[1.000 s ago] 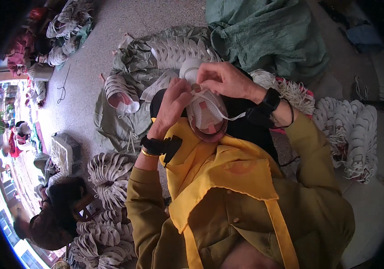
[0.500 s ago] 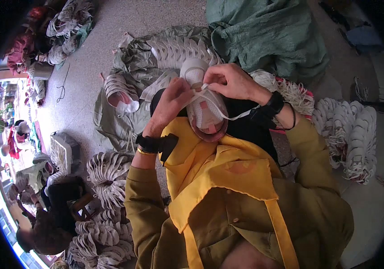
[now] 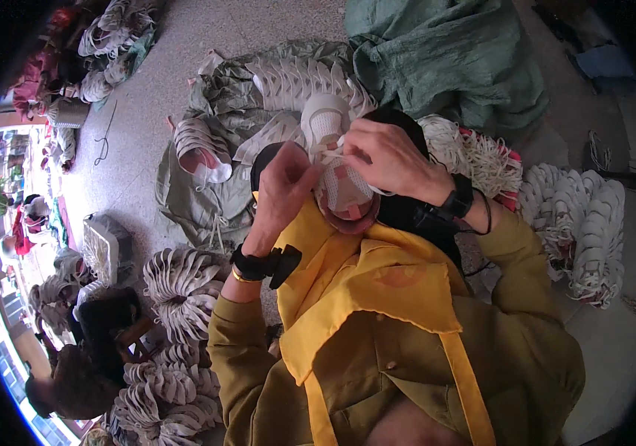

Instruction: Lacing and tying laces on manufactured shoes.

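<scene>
A pale shoe upper (image 3: 327, 119) with a mesh toe and pink parts lies on my lap, toe pointing away from me. My left hand (image 3: 286, 184) is at its left side, thumb and fingers pinched together at the white shoelace (image 3: 330, 154). From the right, my right hand (image 3: 392, 160) reaches over the upper with its fingertips closed on the same lace near the front eyelets. Part of the lace is hidden under the right hand.
A grey-green sheet (image 3: 180, 201) ahead carries a row of nested uppers (image 3: 295, 83). Behind it sits a green sack (image 3: 444, 63). White laces (image 3: 474, 160) are heaped at right, beside stacked uppers (image 3: 593, 223). More uppers (image 3: 180, 290) lie at left, near another person (image 3: 72, 383).
My right hand has shifted slightly right and toward me over the upper. The lace strand that stretched out to the right is now mostly hidden. My left hand has moved a little.
</scene>
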Available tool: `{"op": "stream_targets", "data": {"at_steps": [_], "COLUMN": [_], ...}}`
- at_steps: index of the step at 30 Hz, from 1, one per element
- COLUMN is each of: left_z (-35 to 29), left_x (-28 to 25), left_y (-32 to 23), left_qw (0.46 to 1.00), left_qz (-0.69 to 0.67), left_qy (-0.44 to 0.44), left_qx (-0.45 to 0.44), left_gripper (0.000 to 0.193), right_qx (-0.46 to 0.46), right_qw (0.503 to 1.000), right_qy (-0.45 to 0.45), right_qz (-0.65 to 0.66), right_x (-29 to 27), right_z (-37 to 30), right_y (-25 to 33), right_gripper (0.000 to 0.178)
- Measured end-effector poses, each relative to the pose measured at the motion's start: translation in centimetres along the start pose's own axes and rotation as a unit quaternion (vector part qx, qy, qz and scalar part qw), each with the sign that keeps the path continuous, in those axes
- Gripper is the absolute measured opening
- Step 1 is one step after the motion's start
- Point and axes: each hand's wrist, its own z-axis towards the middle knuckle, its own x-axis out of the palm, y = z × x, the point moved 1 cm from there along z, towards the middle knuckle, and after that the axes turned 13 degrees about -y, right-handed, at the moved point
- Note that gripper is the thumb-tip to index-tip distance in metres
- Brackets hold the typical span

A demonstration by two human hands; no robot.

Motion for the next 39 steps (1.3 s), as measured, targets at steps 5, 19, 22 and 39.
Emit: {"op": "stream_targets", "data": {"at_steps": [5, 19, 22, 39], "left_z": [-0.1, -0.5, -1.1, -1.9], "left_x": [0.6, 0.6, -0.4, -1.8], "left_y": [0.2, -0.8, -2.1, -2.6], "left_qw": [0.999, 0.992, 0.982, 0.999], "left_qz": [-0.035, -0.115, -0.163, 0.047], "left_qy": [-0.017, -0.004, 0.019, 0.008], "left_qx": [-0.007, -0.055, -0.089, -0.008], "left_gripper": [0.02, 0.021, 0.021, 0.01], "right_qx": [-0.026, 0.124, 0.12, 0.041], "right_qw": [0.999, 0.992, 0.992, 0.999], "right_qy": [-0.003, -0.012, -0.029, 0.003], "right_qz": [-0.036, 0.001, -0.022, -0.033], "right_x": [-0.4, -0.6, -0.3, 0.8], "right_z": [-0.5, -1.6, -1.7, 1.1], "right_y": [0.4, 0.8, 0.9, 0.5], "right_gripper": [0.009, 0.017, 0.016, 0.016]}}
